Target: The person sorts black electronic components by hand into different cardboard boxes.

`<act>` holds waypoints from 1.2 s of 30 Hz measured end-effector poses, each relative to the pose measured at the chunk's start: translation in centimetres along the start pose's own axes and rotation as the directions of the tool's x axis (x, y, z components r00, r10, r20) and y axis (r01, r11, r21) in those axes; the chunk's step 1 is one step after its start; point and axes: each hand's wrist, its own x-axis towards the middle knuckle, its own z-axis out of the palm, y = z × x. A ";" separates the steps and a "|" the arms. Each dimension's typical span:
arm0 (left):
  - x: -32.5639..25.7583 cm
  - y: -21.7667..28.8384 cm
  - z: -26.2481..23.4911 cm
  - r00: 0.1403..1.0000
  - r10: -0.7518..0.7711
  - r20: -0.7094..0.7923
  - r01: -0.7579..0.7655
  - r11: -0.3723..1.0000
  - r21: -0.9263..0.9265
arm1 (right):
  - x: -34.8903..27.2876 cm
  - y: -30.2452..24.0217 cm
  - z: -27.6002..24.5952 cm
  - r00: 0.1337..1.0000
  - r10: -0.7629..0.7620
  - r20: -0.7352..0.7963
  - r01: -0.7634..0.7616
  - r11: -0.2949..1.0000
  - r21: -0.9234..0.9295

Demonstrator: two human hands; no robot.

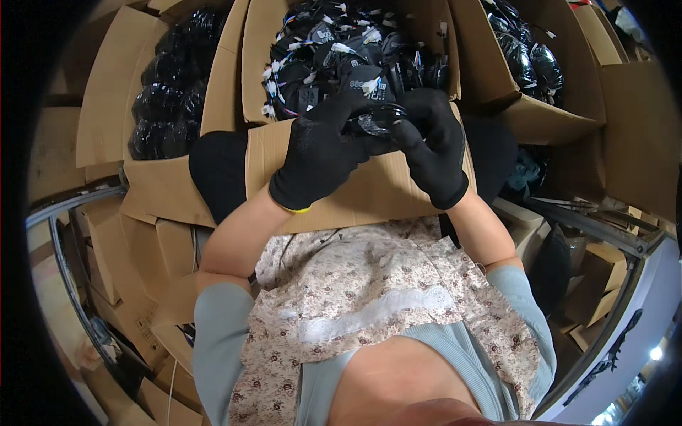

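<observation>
Up front, the middle cardboard box (369, 188) brims with black cable bundles (334, 42) (white-tagged); left hand (320, 153) and right hand (430, 145) clamp a black part (376, 117) lying crosswise.

A small black part (375, 121) with a glossy curved rim and a patch of clear wrap is held between both gloved hands, just above the near edge of the open middle cardboard box (369, 188). The left hand (320, 153) grips it from the left and the right hand (432, 145) pinches it from the right. Its exact shape is largely hidden by the fingers.
</observation>
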 end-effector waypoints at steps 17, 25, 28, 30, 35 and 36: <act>2.4 -2.9 -1.3 0.955 0.169 -0.245 -0.171 0.985 0.012 | 1.1 2.9 2.4 0.987 0.127 -0.095 -0.089 0.937 0.337; 3.9 -5.4 -0.1 0.958 -0.086 -0.274 0.037 0.983 -0.179 | 3.3 4.4 3.0 0.960 0.189 -0.206 -0.135 0.958 0.251; 4.1 -6.9 1.3 0.946 -0.030 -0.323 -0.061 0.962 -0.266 | 3.2 5.2 1.6 0.970 0.110 -0.216 -0.068 0.979 0.194; 4.1 -6.9 1.5 0.932 -0.096 -0.348 -0.045 0.925 -0.378 | 4.0 5.0 0.7 0.973 0.006 -0.232 0.042 0.979 0.201; 3.6 -6.4 1.0 0.927 -0.141 -0.349 -0.019 0.909 -0.417 | 3.1 3.5 1.4 0.982 0.181 -0.063 -0.150 0.931 0.331; 3.8 -5.4 0.7 0.893 0.158 -0.420 -0.176 0.984 -0.005 | 2.9 3.0 1.4 0.990 0.128 -0.065 -0.109 0.965 0.239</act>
